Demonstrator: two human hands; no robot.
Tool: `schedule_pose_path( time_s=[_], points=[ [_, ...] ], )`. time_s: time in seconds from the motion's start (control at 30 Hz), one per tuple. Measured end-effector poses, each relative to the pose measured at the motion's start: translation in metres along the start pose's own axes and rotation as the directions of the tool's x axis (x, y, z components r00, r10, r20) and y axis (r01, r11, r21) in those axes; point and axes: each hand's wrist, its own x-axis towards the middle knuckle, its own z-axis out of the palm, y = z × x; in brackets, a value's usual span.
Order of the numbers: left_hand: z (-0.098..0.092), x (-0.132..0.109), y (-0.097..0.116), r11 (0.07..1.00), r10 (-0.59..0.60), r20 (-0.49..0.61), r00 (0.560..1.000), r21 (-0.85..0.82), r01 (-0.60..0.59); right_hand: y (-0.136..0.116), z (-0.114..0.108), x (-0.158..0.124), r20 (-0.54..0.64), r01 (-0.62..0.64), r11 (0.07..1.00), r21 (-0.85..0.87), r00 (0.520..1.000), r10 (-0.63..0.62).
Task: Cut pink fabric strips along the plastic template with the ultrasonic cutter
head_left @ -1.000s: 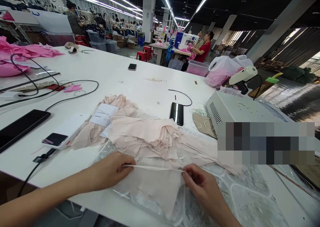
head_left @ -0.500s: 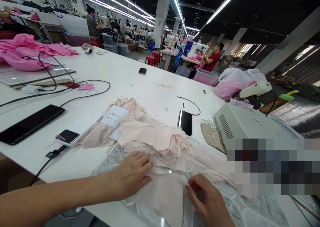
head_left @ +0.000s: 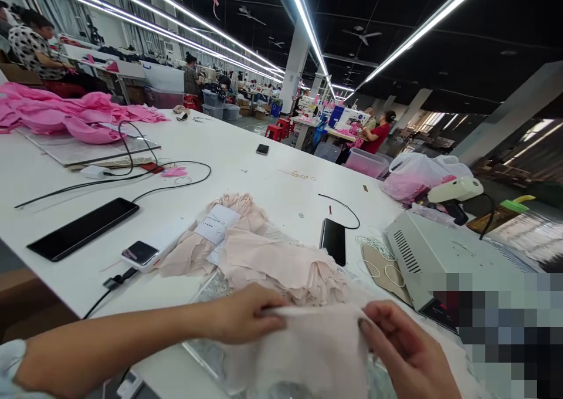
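A pale pink fabric piece (head_left: 314, 346) is stretched between my two hands, raised at its upper edge. My left hand (head_left: 246, 314) pinches its upper left corner between thumb and fingers. At the upper right corner, my right hand (head_left: 404, 340) grips it between thumb and forefinger. Just beyond lies a stack of pale pink fabric pieces (head_left: 281, 258), layered unevenly. To its left is a bundle of similar fabric (head_left: 189, 252) with a white paper label (head_left: 217, 223) around it. Clear plastic (head_left: 204, 352) lies beneath the fabric.
A grey machine box (head_left: 440, 246) stands at right, partly pixelated. Phones (head_left: 334, 240), a white power bank (head_left: 162, 240), a black tablet-like device (head_left: 83, 229) and black cables (head_left: 176, 182) lie on the white table (head_left: 246, 170). Pink fabric (head_left: 65, 111) is heaped far left. Other people sit beyond.
My left hand went from lying flat on the fabric to pinching its corner. Both hands now lift the piece's upper edge off the plastic. The camera view has tilted up.
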Motion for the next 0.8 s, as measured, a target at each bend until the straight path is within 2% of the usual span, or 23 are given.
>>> schedule_pose_path(
  time_s=[0.1, 0.23, 0.3, 0.37, 0.47, 0.57, 0.7, 0.8],
  points=[
    [-0.036, 0.001, -0.005, 0.986, -0.111, -0.134, 0.985, 0.105, 0.126, -0.008, 0.008, 0.036, 0.049, -0.066, 0.995, 0.070, 0.997, 0.063],
    [-0.079, 0.022, -0.023, 0.948, -0.124, -0.203, 0.971, 0.263, 0.176, 0.000, 0.029, 0.080, 0.083, -0.122, 0.990, 0.071, 0.990, 0.116],
    [-0.089, 0.036, -0.032, 0.917, -0.094, -0.226, 0.970, 0.360, 0.173, 0.007, 0.033, 0.095, 0.068, -0.138, 0.990, 0.036, 0.988, 0.135],
    [-0.090, 0.050, -0.037, 0.884, -0.032, -0.239, 0.971, 0.445, 0.139, 0.015, 0.027, 0.101, 0.000, -0.142, 0.990, -0.010, 0.990, 0.142],
    [-0.075, 0.070, -0.030, 0.845, 0.095, -0.176, 0.980, 0.535, 0.014, 0.028, -0.002, 0.090, -0.120, -0.149, 0.988, -0.044, 0.982, 0.142],
    [-0.046, 0.099, -0.004, 0.796, 0.214, 0.003, 0.977, 0.578, -0.176, 0.045, -0.040, 0.059, -0.214, -0.191, 0.981, -0.045, 0.961, 0.177],
    [0.008, 0.155, 0.031, 0.760, 0.241, 0.258, 0.936, 0.550, -0.347, 0.077, -0.083, 0.011, -0.361, -0.293, 0.955, -0.045, 0.896, 0.258],
    [0.045, 0.196, 0.041, 0.744, 0.198, 0.400, 0.895, 0.533, -0.403, 0.096, -0.101, -0.018, -0.449, -0.312, 0.949, -0.054, 0.856, 0.256]
  ],
)
